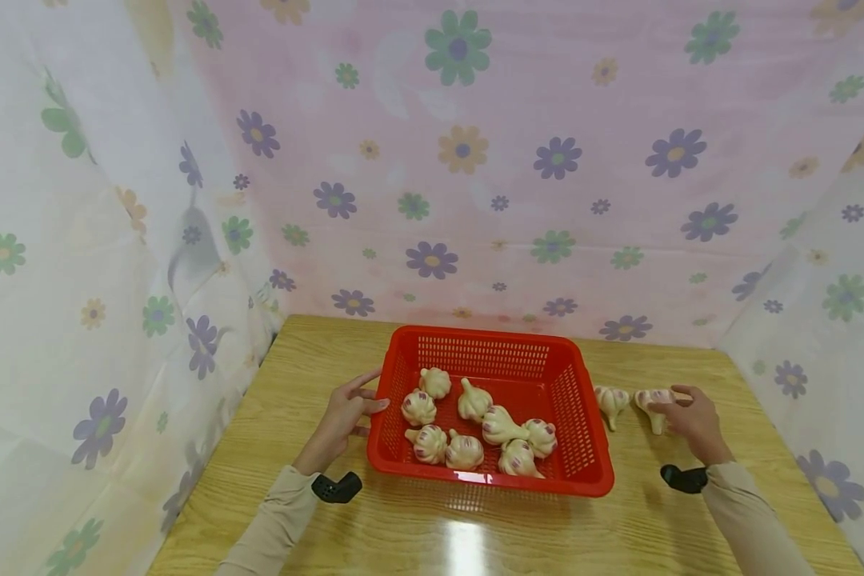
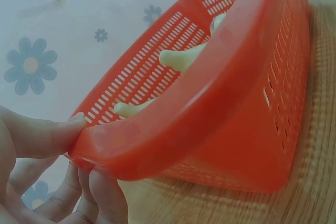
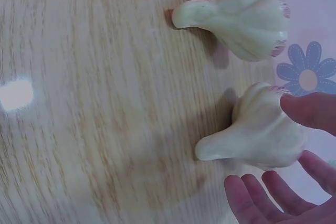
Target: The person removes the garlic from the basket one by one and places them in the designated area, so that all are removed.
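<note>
My left hand (image 1: 345,415) grips the left rim of a red plastic basket (image 1: 596,432); in the left wrist view its thumb lies on top of the rim (image 2: 173,145) and the fingers are underneath. Several garlic bulbs (image 1: 464,452) lie inside the basket, mostly toward its left and front. At the right, my right hand (image 1: 697,424) pinches a garlic bulb (image 3: 262,129) between thumb and index finger, its other fingers spread beside it. That bulb lies on the table with its stem toward the near side. A second bulb (image 3: 247,17) rests between it and the basket.
The wooden table (image 1: 310,344) bears the basket near its middle. Flower-printed cloth (image 1: 504,240) hangs behind the table and on both sides. A black device (image 1: 337,487) sits at the left wrist, another (image 1: 684,479) at the right. Light glares off the front of the tabletop.
</note>
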### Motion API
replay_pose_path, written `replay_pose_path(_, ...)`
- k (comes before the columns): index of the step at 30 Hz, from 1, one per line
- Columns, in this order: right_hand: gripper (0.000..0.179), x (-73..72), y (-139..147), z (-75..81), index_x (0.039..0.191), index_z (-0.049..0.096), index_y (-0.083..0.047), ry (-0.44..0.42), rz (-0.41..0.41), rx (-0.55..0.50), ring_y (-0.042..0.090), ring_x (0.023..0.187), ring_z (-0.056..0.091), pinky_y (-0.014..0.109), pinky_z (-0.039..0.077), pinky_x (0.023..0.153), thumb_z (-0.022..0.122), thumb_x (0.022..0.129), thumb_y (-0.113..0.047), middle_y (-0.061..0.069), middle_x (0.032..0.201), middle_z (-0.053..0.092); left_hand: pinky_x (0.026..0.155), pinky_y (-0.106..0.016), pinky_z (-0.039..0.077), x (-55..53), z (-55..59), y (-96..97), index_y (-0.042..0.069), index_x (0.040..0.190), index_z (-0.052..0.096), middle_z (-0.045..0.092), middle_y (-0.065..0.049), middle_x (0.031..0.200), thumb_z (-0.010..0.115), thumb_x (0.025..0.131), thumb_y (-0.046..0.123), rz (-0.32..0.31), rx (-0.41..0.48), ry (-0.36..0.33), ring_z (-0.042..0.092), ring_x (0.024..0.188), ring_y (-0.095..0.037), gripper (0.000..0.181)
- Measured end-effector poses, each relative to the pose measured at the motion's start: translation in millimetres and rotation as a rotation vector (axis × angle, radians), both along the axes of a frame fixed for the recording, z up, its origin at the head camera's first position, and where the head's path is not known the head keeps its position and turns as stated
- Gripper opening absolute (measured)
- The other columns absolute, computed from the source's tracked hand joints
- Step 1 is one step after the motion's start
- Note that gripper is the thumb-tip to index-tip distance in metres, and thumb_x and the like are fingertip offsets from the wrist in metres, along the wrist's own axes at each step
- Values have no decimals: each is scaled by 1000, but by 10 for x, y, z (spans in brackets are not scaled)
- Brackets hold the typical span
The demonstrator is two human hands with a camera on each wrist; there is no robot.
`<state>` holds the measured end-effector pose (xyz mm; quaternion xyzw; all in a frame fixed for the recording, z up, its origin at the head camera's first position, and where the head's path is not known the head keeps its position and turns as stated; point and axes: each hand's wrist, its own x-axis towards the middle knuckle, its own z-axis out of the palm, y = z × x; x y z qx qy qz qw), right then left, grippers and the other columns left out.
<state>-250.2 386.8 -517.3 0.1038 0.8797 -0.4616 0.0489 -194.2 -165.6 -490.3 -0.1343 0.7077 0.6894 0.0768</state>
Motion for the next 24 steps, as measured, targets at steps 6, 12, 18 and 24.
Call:
replay_pose_path(6, 79, 21, -15, 118, 141, 20, 15, 19, -12, 13, 52, 112, 42, 53, 47, 83, 58, 93, -34, 43, 134, 26, 52, -34, 53, 18, 33, 5, 22, 136, 53, 58, -14, 108, 68, 82, 7, -12, 6, 1, 61, 75, -21, 58)
replay_pose_path(12, 77, 22, -92, 326, 142, 20, 14, 43, -9, -32, 53, 121, 32, 57, 42, 91, 59, 94, -31, 43, 138, 21, 57, -36, 54, 125, 268, 28, 16, 141, 47, 56, -18, 111, 64, 85, 4, -44, 5, -12, 60, 77, -21, 60)
replay_pose_path(18, 74, 18, -170, 469, 141, 23, 13, 67, 29, -37, 51, 119, 35, 50, 47, 88, 58, 94, -32, 41, 138, 23, 54, -36, 54, 23, 21, -27, 22, 139, 50, 58, -14, 111, 68, 84, 8, -21, 16, -9, 60, 76, -20, 59)
replay_pose_path(24, 70, 7, -326, 608, 138, 31, 11, 85, 62, -43, 19, 98, 53, 25, 53, 73, 60, 93, -34, 37, 135, 32, 50, -33, 53, 9, -16, 1, 24, 134, 55, 60, -12, 106, 70, 82, 9, 4, 16, 3, 61, 76, -20, 57)
